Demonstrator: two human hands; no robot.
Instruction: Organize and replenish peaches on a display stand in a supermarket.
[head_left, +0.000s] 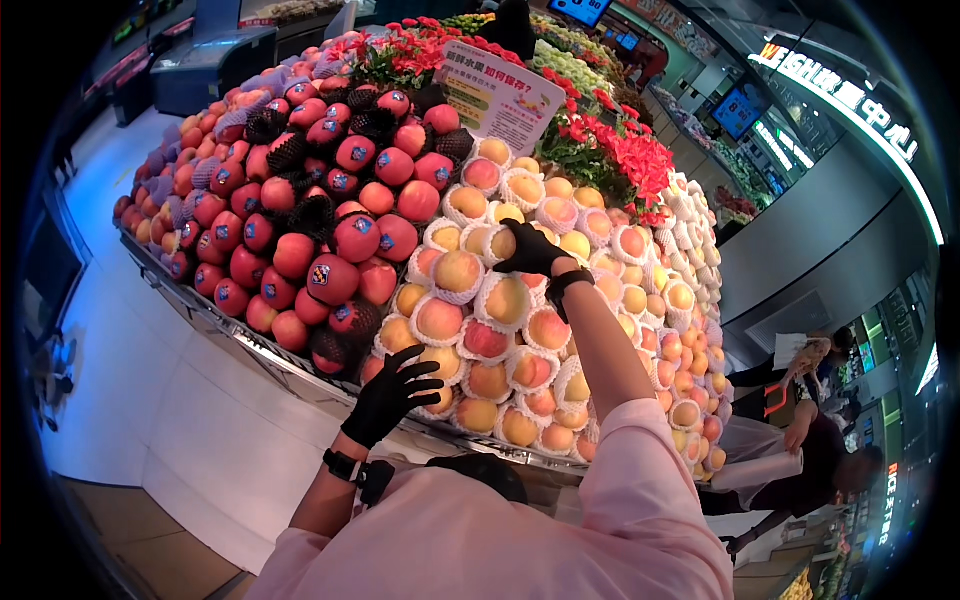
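Note:
My right hand (531, 251), in a black glove, reaches over the middle of a sloping pile of yellow-red peaches. Its thumb and fingers curve round one peach (501, 244) in a white foam net, which still sits among its neighbours. My left hand (396, 394), gloved in black too, hovers at the front of the pile with its fingers spread and holds nothing. Just beyond its fingertips are netted peaches, such as a yellow-orange peach (441, 363). Left of the peaches rise red apples (333, 279) with stickers, some of them in black foam nets.
A metal rail (247, 341) edges the display stand. Red artificial flowers (634, 161) and a printed sign (499, 97) stand behind the fruit. Paler netted fruit (688, 240) is heaped at the right. A person (817, 454) with a roll of plastic bags (757, 476) is nearby.

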